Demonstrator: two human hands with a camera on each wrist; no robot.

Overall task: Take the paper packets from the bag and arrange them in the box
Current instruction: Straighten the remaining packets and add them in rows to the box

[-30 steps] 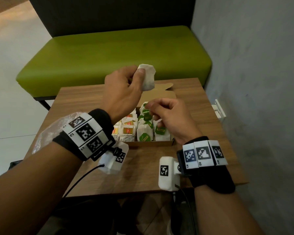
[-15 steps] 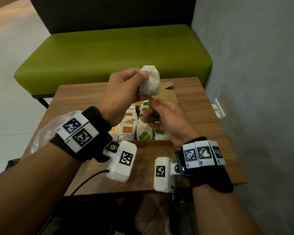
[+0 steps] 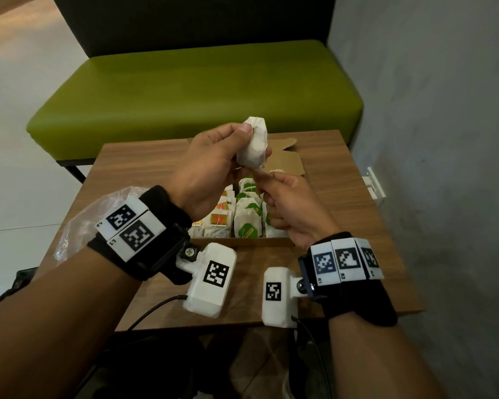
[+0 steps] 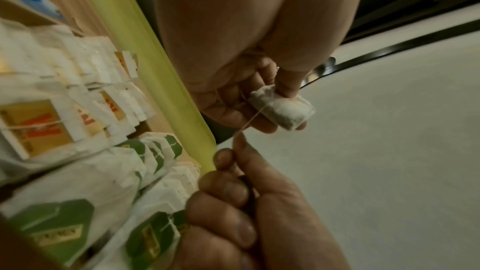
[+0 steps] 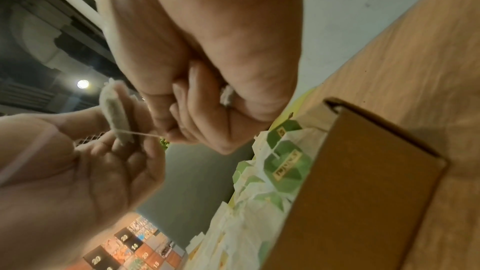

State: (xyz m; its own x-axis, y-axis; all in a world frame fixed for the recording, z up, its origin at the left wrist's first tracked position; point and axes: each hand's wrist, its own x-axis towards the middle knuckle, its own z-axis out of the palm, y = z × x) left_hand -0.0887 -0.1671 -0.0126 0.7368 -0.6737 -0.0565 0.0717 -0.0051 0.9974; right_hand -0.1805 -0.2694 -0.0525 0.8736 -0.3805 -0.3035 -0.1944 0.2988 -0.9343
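My left hand (image 3: 244, 133) holds a plain white paper packet (image 3: 257, 148) upright above the open cardboard box (image 3: 242, 241), thumb on one face and fingers behind. Directly below it my right hand (image 3: 264, 180) pinches the packet's thin string (image 4: 250, 120) between thumb and forefinger, the other fingers curled. The right wrist view shows the packet (image 5: 114, 114) edge-on with the string (image 5: 142, 133) taut toward my right hand. Inside the box stand rows of green-labelled packets (image 3: 247, 226) and orange-labelled packets (image 3: 218, 221). The clear plastic bag (image 3: 81, 223) lies at the table's left, partly behind my left wrist.
The box's lid flap (image 3: 288, 162) lies open toward the far side of the small wooden table (image 3: 343, 197). A green bench (image 3: 190, 87) stands behind the table and a grey wall (image 3: 429, 139) runs close on the right. Cables hang below the table's near edge.
My left hand has turned the white packet more upright and edge-on. My right hand has risen from over the box to just under the packet and taken its string.
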